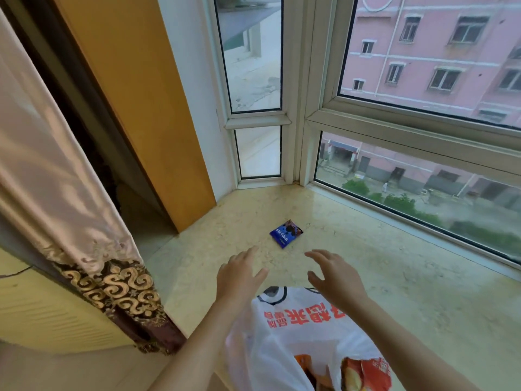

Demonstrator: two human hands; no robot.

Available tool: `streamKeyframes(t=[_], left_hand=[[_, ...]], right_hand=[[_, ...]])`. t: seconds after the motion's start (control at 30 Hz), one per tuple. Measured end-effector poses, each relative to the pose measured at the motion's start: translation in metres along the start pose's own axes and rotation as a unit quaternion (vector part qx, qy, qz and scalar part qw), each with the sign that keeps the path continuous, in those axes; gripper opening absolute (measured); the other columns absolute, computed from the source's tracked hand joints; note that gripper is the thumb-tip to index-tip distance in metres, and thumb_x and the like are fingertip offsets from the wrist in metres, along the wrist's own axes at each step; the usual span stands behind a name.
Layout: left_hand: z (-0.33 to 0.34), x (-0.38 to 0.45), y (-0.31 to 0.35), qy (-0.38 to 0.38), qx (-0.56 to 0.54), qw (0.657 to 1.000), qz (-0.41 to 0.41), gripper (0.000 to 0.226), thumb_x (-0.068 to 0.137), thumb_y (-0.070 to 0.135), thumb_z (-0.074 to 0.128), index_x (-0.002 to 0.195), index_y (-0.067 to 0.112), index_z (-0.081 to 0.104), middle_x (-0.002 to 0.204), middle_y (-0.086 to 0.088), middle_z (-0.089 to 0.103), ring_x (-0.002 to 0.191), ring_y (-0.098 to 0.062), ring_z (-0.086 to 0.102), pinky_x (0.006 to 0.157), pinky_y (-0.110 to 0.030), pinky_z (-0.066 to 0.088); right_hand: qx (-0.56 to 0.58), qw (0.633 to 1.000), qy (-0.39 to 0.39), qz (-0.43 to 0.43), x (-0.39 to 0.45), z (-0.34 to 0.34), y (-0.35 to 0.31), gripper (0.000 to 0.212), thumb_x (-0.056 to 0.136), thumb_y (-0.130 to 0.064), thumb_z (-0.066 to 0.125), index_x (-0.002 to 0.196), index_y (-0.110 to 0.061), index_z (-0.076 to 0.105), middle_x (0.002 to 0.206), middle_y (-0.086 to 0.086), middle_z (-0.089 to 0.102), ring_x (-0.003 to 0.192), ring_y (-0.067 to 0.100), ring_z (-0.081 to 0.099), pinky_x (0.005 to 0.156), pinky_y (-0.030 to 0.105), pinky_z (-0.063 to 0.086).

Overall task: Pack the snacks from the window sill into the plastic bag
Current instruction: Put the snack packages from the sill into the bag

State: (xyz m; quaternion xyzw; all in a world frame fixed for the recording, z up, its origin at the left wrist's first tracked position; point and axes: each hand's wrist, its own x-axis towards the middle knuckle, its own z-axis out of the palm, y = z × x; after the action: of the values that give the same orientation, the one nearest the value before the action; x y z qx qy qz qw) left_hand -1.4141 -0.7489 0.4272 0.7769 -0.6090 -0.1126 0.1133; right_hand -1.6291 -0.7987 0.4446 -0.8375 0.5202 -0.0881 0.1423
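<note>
A small blue snack packet [286, 233] lies flat on the marble window sill [394, 277], a short way beyond both hands. My left hand [239, 277] hovers with fingers spread, holding nothing, just left of the bag's top. My right hand [335, 273] is likewise spread and empty, above the bag's upper right edge. The white plastic bag [298, 342] with red lettering sits at the sill's near edge between my forearms. Orange and red snack packs [366, 373] show through its lower part.
A pale curtain with a dark gold-patterned hem [112, 289] hangs at the left. An orange panel [146, 108] stands at the sill's left end. White-framed windows [408, 128] close off the back and right.
</note>
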Motion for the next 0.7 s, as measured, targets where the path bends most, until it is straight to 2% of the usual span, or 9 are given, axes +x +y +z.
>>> streamKeyframes(t=[0.13,0.37,0.57,0.7], left_hand=[[0.025,0.052,-0.019,-0.054,-0.017,0.998,0.020,0.063,0.095,0.053,0.042,0.149,0.026,0.024,0.149,0.004,0.039,0.133,-0.016,0.037,0.102,-0.036,0.034],[0.074,0.161,-0.036,-0.073,-0.007,0.996,0.045,0.074,0.092,0.055,0.046,0.152,0.025,0.015,0.157,0.005,0.022,0.141,-0.016,0.024,0.109,-0.035,0.029],[0.150,0.251,-0.039,-0.145,0.020,0.988,0.052,0.083,0.087,0.054,0.055,0.152,0.027,0.011,0.155,0.001,0.023,0.140,-0.021,0.025,0.106,-0.037,0.030],[0.200,0.291,-0.036,-0.165,0.025,0.985,0.051,0.086,0.083,0.054,0.059,0.151,0.027,0.013,0.154,-0.002,0.025,0.138,-0.023,0.027,0.104,-0.037,0.032]], right_hand=[[0.010,0.998,-0.039,0.046,0.039,0.033,-0.003,0.043,0.094,-0.039,0.051,0.136,-0.031,0.045,0.142,-0.009,0.047,0.125,0.012,0.047,0.095,0.027,0.046],[-0.033,0.993,-0.069,0.088,0.116,0.067,0.015,0.052,0.094,-0.040,0.048,0.144,-0.031,0.035,0.151,-0.006,0.034,0.134,0.017,0.038,0.105,0.032,0.038],[-0.053,0.985,-0.117,0.113,0.180,0.117,0.032,0.057,0.096,-0.041,0.045,0.148,-0.031,0.024,0.158,-0.003,0.020,0.142,0.019,0.024,0.114,0.037,0.023],[-0.059,0.981,-0.143,0.117,0.203,0.147,0.049,0.057,0.097,-0.041,0.042,0.149,-0.030,0.021,0.159,-0.003,0.015,0.144,0.019,0.019,0.115,0.037,0.020]])
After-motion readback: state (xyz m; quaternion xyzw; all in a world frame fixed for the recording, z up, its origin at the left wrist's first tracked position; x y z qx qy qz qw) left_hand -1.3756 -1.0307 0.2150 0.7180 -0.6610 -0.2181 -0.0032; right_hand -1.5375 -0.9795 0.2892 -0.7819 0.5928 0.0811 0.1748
